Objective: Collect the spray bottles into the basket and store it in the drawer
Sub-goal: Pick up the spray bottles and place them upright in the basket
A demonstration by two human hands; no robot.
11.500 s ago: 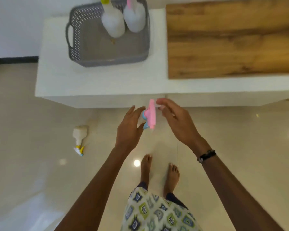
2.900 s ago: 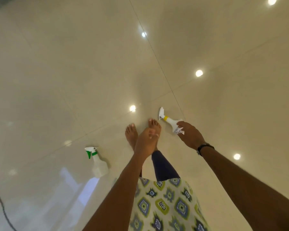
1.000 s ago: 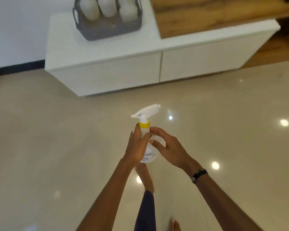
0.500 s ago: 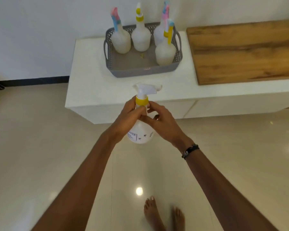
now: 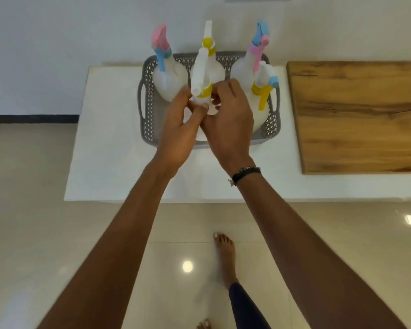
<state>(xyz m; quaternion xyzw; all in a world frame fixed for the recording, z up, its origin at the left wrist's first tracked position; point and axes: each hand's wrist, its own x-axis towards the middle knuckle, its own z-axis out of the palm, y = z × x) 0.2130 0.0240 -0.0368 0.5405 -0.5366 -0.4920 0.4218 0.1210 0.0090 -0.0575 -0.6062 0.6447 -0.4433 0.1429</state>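
White cabinet top (image 5: 119, 162) is bearing the grey perforated plastic basket (image 5: 147, 110). Both the left hand (image 5: 179, 129) and right hand (image 5: 230, 122) are pinching the neck of the upright, yellow-collared white spray bottle (image 5: 201, 84), which is hanging directly over the basket's free front-centre gap.

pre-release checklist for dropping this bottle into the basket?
1. Grip: left hand and right hand both on the yellow-collared spray bottle - ok.
2. Bottle upright, nozzle up - ok.
3. Bottle over the grey basket, at its front middle - ok.
4. Free floor space under it: hidden by the hands - cannot tell.
5. Four bottles already inside stand upright - ok.
6. Basket fully on the white cabinet top, clear of its front edge - ok.
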